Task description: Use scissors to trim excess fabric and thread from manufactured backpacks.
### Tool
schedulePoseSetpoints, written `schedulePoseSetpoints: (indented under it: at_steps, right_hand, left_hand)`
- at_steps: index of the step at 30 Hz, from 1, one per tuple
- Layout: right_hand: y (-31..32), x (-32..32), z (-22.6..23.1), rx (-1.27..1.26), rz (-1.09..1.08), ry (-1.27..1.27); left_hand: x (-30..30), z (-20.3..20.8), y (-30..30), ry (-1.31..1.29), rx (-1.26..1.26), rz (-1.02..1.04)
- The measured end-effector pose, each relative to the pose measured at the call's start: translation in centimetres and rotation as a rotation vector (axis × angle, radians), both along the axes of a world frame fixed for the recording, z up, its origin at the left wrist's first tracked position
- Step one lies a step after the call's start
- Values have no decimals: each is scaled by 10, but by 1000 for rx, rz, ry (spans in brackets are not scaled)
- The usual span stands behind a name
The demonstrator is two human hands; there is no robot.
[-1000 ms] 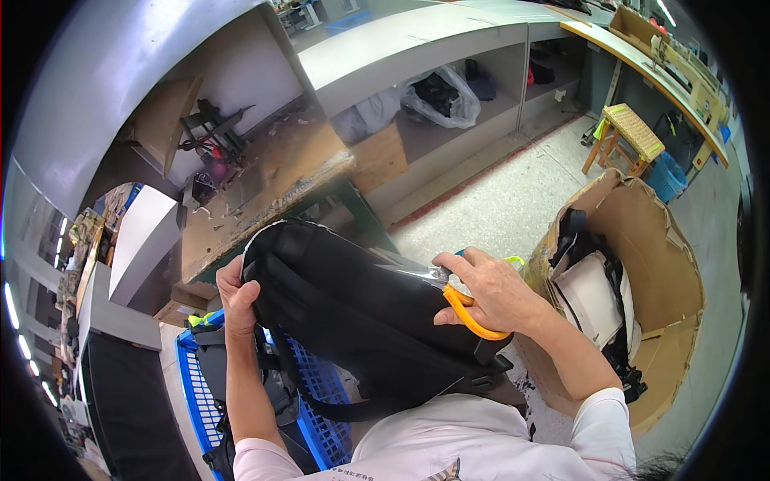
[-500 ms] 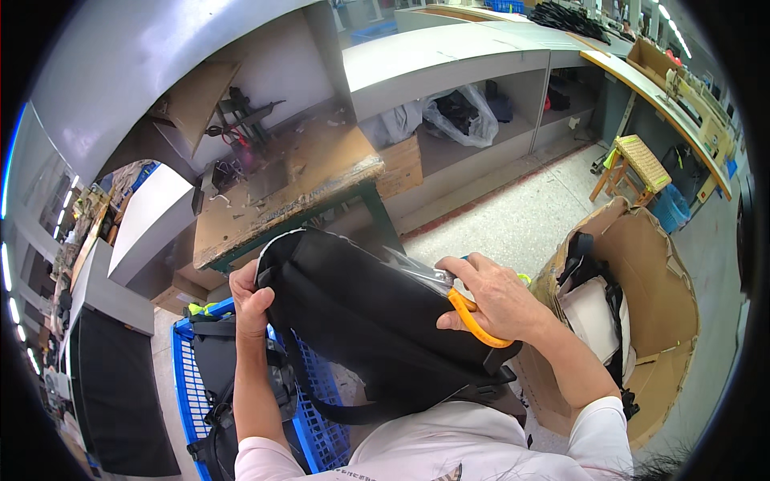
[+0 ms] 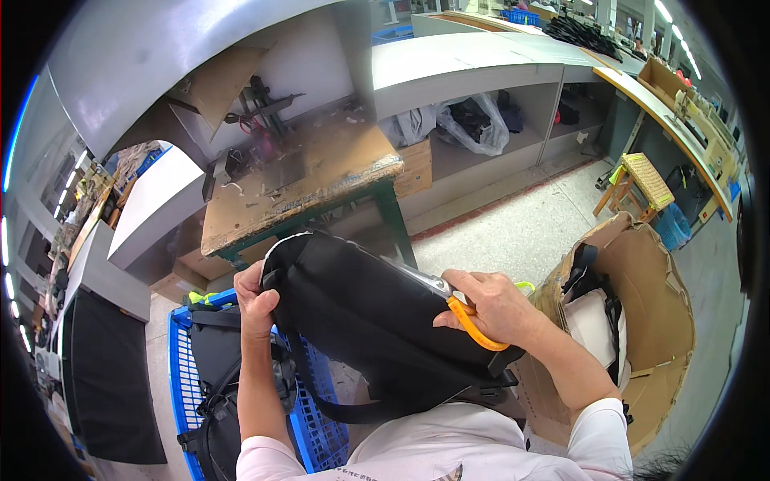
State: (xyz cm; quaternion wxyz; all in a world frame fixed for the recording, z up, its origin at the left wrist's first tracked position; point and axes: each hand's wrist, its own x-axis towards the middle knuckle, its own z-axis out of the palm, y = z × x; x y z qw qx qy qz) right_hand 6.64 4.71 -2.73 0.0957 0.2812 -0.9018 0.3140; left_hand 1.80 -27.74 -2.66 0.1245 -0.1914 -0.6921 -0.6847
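Across my lap lies a black fabric bag point(image 3: 361, 309), with a strap looping down on its left. My left hand point(image 3: 257, 303) pinches the upper left end of the bag beside its pale raw edge. In my right hand point(image 3: 493, 309) is a pair of scissors point(image 3: 475, 325) with an orange handle. The metal blades point up and left along the bag's far edge, close against the fabric. Whether the blades are parted is hard to tell. Part of the handle is hidden by my fingers.
A blue plastic basket point(image 3: 183, 377) with black bags stands at my left. At my right is an open cardboard box point(image 3: 658, 321) holding black and white pieces. Ahead stands a worn wooden worktable point(image 3: 321, 180) with a small press. A woven-top stool point(image 3: 646, 180) is farther right.
The scissor blades have swung closer to the bag's edge and look more closed. My view has shifted slightly left; my left hand keeps its grip.
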Motion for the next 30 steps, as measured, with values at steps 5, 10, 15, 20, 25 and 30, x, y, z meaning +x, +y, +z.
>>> schedulePoseSetpoints:
  at_steps: [5,10,15,20,25,30]
  right_hand:
    - [1,-2,-4,-191,49,-62]
    - [7,-5,-2,-215,-1,-2]
    - [1,-7,20,-34,-15,-44]
    - [-5,-7,36,57,-87,-23]
    - [-6,-9,48,141,-74,109]
    - [-8,-9,55,166,-53,119]
  left_hand:
    - [-1,-6,-7,-16,-7,-31]
    - [-1,-2,0,-29,5,-37]
    - [-3,0,6,-2,-38,-106]
    - [-3,3,12,1,-16,-176]
    - [-2,9,17,31,-50,-200]
    - [-3,10,20,29,-85,-230]
